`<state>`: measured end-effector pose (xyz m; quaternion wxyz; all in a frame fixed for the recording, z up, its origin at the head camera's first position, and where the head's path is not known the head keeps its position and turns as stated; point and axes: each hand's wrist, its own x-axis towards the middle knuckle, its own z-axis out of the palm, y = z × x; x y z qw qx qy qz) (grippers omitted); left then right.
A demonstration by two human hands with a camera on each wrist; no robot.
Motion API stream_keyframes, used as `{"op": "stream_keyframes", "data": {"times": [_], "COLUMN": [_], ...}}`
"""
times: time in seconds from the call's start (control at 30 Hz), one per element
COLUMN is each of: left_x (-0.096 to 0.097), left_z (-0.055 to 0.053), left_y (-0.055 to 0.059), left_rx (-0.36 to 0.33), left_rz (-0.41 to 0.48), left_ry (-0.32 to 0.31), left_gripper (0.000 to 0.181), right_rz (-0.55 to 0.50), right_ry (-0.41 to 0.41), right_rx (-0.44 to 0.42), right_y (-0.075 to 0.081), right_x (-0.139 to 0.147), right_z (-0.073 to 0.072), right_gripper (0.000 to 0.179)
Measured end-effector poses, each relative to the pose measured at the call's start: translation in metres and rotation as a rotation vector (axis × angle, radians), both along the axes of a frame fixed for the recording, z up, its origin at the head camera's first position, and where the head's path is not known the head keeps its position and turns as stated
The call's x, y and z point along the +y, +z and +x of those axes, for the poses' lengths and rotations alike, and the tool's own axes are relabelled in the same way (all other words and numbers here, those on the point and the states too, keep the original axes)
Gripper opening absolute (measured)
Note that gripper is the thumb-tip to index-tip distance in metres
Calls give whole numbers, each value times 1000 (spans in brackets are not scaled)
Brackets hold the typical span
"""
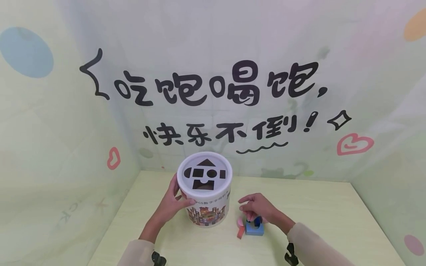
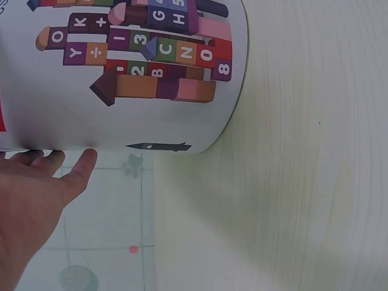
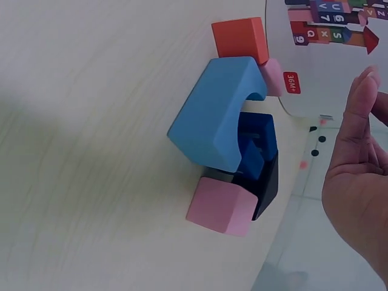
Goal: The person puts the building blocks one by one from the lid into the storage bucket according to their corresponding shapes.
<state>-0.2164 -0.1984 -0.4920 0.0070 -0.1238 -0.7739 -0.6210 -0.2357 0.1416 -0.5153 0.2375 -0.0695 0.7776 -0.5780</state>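
Observation:
A white bucket (image 1: 206,214) with printed block pictures stands upright on the table, its lid (image 1: 217,161) cut with shaped holes. My left hand (image 1: 171,207) holds its left side, thumb across the front near the rim. My right hand (image 1: 261,207) hovers to the bucket's right, just over a small group of blocks, with nothing visible in its fingers. Among them are a light blue block (image 3: 209,115) with a rounded notch, a red block (image 3: 239,39), a pink block (image 3: 221,206), a rounded pink piece (image 3: 273,77), dark blue blocks (image 3: 260,130) and a black piece (image 3: 267,191).
The pale wooden table (image 1: 319,214) reaches to a printed cloth backdrop (image 1: 213,44) behind and at both sides. Black wrist mounts (image 1: 158,258) sit at both sleeves.

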Motion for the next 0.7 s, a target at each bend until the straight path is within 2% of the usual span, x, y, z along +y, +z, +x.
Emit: {"op": "stream_keyframes", "data": {"times": [0.3, 0.7], "left_x": [1, 0], "left_z": [1, 0], "left_y": [1, 0], "left_rx": [-5, 4], "left_rz": [5, -3], "left_ry": [3, -4], "left_gripper": [104, 104], "right_rz": [21, 132], "right_ry": [41, 84], "right_rx": [-6, 22], "right_y": [-12, -24], "right_x": [5, 2], "right_z": [5, 10], "right_gripper": [38, 35]}}
